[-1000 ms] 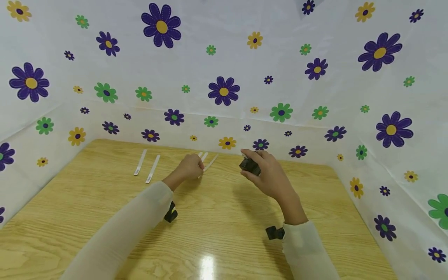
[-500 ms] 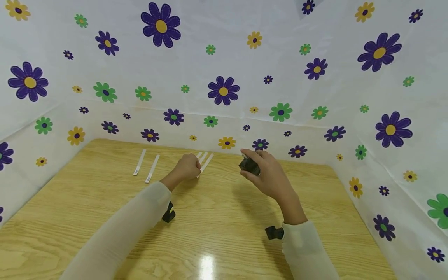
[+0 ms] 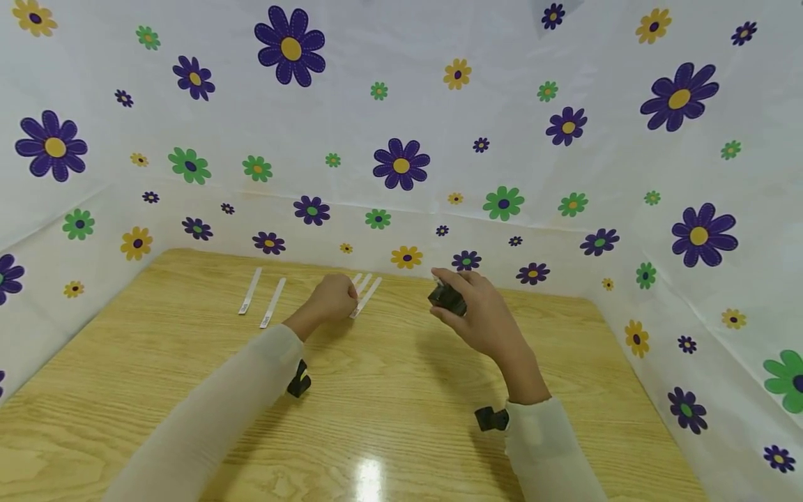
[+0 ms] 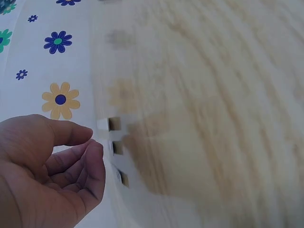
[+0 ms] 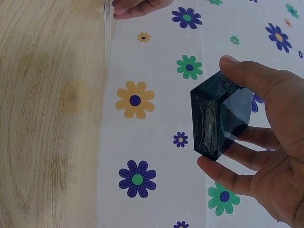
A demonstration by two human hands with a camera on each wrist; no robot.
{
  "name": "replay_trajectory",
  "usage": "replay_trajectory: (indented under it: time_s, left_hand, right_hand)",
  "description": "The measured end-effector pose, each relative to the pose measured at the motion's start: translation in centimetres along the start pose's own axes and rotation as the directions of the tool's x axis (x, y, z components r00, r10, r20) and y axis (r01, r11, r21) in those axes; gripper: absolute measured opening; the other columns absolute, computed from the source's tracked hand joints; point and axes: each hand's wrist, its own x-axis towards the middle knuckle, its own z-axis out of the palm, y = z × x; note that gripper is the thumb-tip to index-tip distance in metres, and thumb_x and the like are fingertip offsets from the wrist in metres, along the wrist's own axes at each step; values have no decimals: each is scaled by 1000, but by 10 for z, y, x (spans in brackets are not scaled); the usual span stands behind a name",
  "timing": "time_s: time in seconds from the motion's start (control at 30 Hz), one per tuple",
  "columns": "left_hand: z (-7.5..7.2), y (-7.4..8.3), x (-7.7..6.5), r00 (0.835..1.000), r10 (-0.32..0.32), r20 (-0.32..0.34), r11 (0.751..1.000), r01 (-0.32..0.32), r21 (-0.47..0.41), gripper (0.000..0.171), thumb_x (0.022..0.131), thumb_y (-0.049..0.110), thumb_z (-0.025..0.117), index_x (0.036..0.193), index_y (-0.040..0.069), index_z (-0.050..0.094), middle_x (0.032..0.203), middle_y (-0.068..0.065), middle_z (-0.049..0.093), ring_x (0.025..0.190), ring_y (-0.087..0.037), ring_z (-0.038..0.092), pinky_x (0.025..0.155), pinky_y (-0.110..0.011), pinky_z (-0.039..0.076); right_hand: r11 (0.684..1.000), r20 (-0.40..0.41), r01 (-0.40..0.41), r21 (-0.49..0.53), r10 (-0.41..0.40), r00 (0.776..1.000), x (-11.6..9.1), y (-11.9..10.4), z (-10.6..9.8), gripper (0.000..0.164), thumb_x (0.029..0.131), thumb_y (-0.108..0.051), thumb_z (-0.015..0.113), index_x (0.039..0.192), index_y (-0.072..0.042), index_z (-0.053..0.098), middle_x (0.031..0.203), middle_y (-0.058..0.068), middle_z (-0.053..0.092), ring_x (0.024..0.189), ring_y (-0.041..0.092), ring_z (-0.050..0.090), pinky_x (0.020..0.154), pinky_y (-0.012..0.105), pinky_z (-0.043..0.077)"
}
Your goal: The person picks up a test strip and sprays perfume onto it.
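Observation:
My left hand (image 3: 332, 298) is just left of a white paper strip (image 3: 366, 298) on the wooden table. Its fingers are curled in, thumb and forefinger tips together, with nothing seen between them in the left wrist view. Two more white strips lie alongside, partly hidden behind that hand in the head view; the ends of this group, such as one strip end (image 4: 103, 124), show past the fingertips. Raised over the table, my right hand (image 3: 479, 310) grips a dark blue glass perfume bottle (image 5: 216, 114) between thumb and fingers.
Farther left lie two separate paper strips, an outer strip (image 3: 250, 291) and an inner strip (image 3: 272, 302), each with a small printed label at its near end. A white flowered cloth (image 3: 339, 111) walls the table's back and sides. Black wrist mounts (image 3: 492, 418) hang below the sleeves.
My left hand has laid the rightmost strip down beside the other two, let it go and drawn slightly left. My right hand has stayed in place with the perfume bottle.

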Motion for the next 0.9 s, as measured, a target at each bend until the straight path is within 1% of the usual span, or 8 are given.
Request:
replay_trajectory:
  time_s: [0.13,0.2,0.37,0.5,0.57,0.67,0.8,0.9]
  left_hand:
    - [-9,-4,-2,1000,5,-29,1000,-5,1,18,90,6,60,95,-2,75,100,-15,72,78,-23,62,72,-39,56]
    - [-13,-8,-2,999,10,-39,1000,-10,7,19,91,8,60,97,-3,75,101,-17,72,77,-24,64,75,-41,57]
    - [-21,-20,-5,998,32,-58,999,-32,2,19,89,7,60,88,-2,76,83,-10,71,63,-16,54,64,-34,51]
    - [-28,-31,-9,999,22,-45,999,-23,-28,20,88,5,58,75,-2,72,62,-2,57,52,-13,38,53,-29,37]
    - [-31,-36,-12,999,13,-45,999,-14,-31,20,88,6,58,75,-1,71,62,-1,57,52,-13,38,53,-29,37]
    - [-36,-45,-17,998,3,-59,1000,-3,-4,18,90,8,59,87,-2,75,80,-9,69,61,-15,50,60,-33,48]
    - [-44,-56,-26,998,3,-70,1000,-3,13,22,91,9,60,100,-5,74,106,-21,72,75,-22,62,73,-42,56]
    - [-51,-65,-32,998,10,-66,1000,-9,14,23,92,8,59,99,-7,74,105,-23,71,72,-24,62,69,-42,55]
  right_hand:
    - [1000,-8,5,-1,-5,1000,1,1,0,64,89,-26,82,147,-18,55,119,17,64,93,29,60,72,40,55]
    - [1000,-4,1,-1,-1,1000,1,1,0,64,89,-26,82,147,-18,55,119,17,64,93,28,60,73,40,55]
    - [1000,1,-5,-7,5,1000,0,2,0,64,90,-27,81,147,-19,55,118,16,64,92,28,60,72,40,54]
    - [1000,-11,5,-4,-5,1000,-1,3,1,63,89,-27,81,147,-19,55,119,17,64,93,30,61,73,41,56]
    - [1000,-14,11,-5,-11,1000,-1,3,2,63,90,-27,81,147,-19,55,119,18,64,95,30,62,73,42,56]
    - [1000,-14,12,-5,-12,1000,-1,4,2,64,90,-28,81,147,-19,55,120,18,63,96,31,62,73,43,57]
    - [1000,-13,4,-5,-4,1000,-1,4,1,63,90,-28,81,147,-20,55,120,18,63,96,31,61,73,43,57]
    - [1000,-15,5,-5,-5,1000,0,4,1,63,90,-28,81,147,-19,55,120,18,63,96,31,61,74,43,57]
